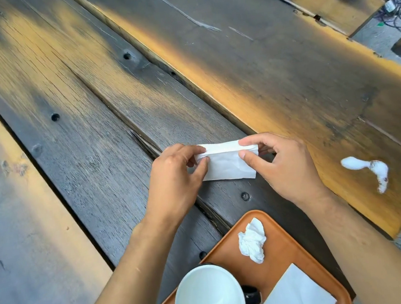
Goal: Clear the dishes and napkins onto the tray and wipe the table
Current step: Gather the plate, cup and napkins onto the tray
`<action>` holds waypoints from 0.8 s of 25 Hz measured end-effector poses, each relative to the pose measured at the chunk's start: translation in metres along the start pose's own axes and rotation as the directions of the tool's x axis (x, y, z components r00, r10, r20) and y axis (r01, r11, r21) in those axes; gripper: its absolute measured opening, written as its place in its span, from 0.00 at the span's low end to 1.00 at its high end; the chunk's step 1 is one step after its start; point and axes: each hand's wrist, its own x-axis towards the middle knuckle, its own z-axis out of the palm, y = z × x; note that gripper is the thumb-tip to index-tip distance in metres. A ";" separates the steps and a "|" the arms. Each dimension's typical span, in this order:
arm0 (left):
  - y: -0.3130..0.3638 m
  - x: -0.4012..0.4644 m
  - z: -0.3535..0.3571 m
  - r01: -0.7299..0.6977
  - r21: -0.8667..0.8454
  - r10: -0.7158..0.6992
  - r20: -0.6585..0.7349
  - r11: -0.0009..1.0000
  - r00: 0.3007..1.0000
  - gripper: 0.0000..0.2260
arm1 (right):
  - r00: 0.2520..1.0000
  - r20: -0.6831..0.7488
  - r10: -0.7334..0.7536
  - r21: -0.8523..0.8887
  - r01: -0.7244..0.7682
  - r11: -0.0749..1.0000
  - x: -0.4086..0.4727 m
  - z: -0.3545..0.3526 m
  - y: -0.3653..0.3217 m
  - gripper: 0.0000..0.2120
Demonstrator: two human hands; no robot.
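So both hands are out over the middle of the frame, working the same white napkin (224, 165). The left hand (176, 181) pinches its left end between thumb and fingertips, and the right hand (278, 166) pinches the right end the same way, so the two hands sit close together with only the napkin between them. The top edge of the napkin is folded over into a narrow strip and the rest hangs down flat just above the dark wooden table (82, 96).

Down at the bottom centre there's an orange tray (281, 246) sitting on the table, partly cut off by the frame edge. On it: a crumpled napkin (252, 240) near the tray's top corner, a flat square napkin (295, 296) toward the lower right, and a white cup (208, 299), empty, with a dark outside and a dark handle poking out on its right. All three sit apart from each other.

Over at the right of the frame, on the yellowish plank, there's a white spill (368, 168), kind of a curved smear, well apart from the hands and beside the tray.

Upper right corner shows a tangle of cables (398, 2) on the ground past the table edge.
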 end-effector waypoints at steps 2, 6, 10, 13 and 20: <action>0.001 0.000 -0.001 -0.030 0.040 0.028 0.054 0.999 0.998 0.04 | 0.998 0.018 -0.063 -0.042 0.063 0.997 -0.001 -0.005 0.005 0.05; 0.001 0.002 -0.007 0.121 -0.121 -0.097 0.183 0.985 0.978 0.03 | 0.998 0.063 -0.017 0.023 0.016 1.000 -0.001 -0.013 0.013 0.01; 0.013 0.002 -0.011 0.392 -0.528 -0.277 0.286 0.753 0.917 0.05 | 0.976 0.189 0.104 0.428 -0.177 0.886 -0.002 -0.014 0.005 0.11; 0.020 -0.001 -0.011 0.490 -0.680 -0.339 0.356 0.545 0.871 0.08 | 0.916 0.342 0.210 0.660 -0.393 0.640 -0.010 -0.010 -0.003 0.17; 0.015 -0.010 -0.014 0.628 -0.703 -0.330 0.537 0.333 0.777 0.10 | 0.861 0.381 0.338 0.727 -0.504 0.465 -0.028 0.014 -0.004 0.09</action>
